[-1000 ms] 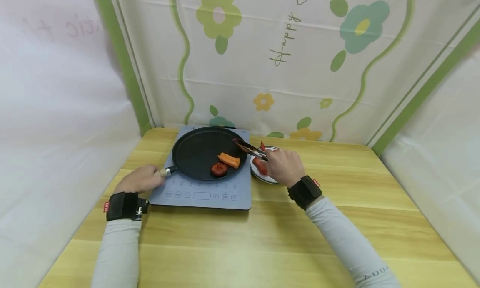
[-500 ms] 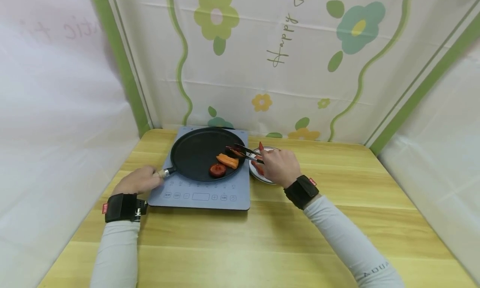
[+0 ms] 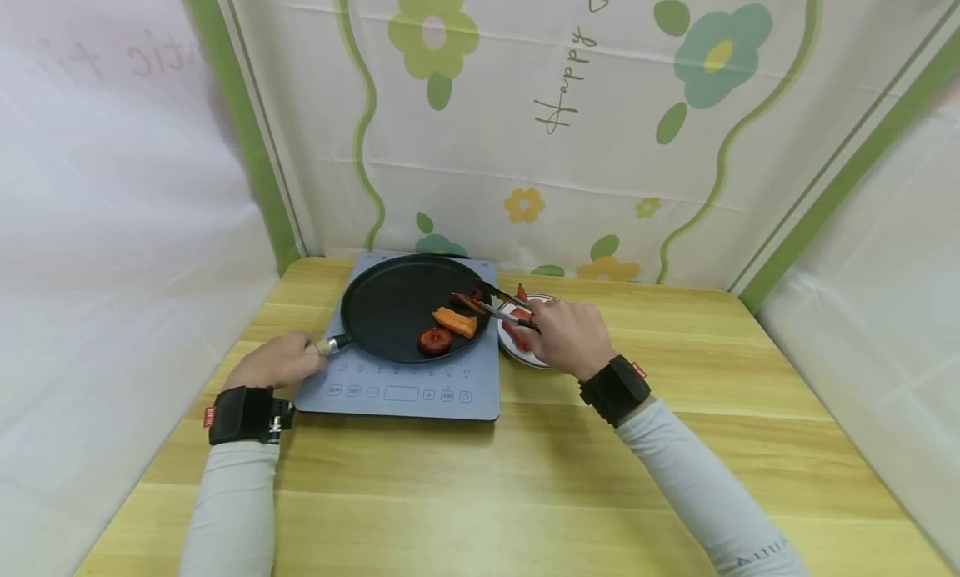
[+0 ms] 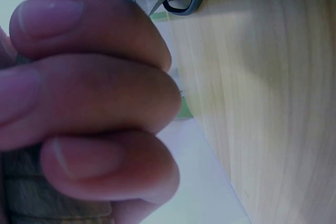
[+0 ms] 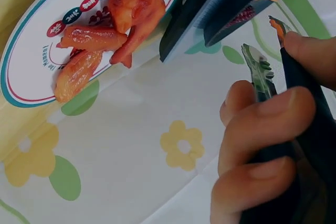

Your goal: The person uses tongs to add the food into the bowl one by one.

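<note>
My left hand [image 3: 273,360] grips the pale wooden handle [image 3: 325,346] of a black flat pan [image 3: 393,306]; its curled fingers [image 4: 100,90] fill much of the left wrist view. In my right hand [image 3: 573,337] are black-and-silver tongs [image 3: 513,317], their arms spread and tips over the pan's right side. A dark reddish food piece [image 3: 467,302] lies by the tips; whether they touch it I cannot tell. Nearer me in the pan are an orange strip [image 3: 454,321] and a round reddish-brown piece [image 3: 435,340]. Beside the pan, a white plate [image 5: 31,72] bears several reddish meat pieces [image 5: 94,39].
Under the pan is a grey-blue induction cooktop [image 3: 397,398] with touch controls along its front. The wooden table [image 3: 600,485] ends against flower-printed white cloth [image 3: 465,160] at the back. White cloth walls [image 3: 112,227] also stand at both sides.
The tongs have lowered the dark reddish piece into the pan. Their arms have spread, and my right hand has shifted slightly right since half a second ago. My left hand keeps the handle.
</note>
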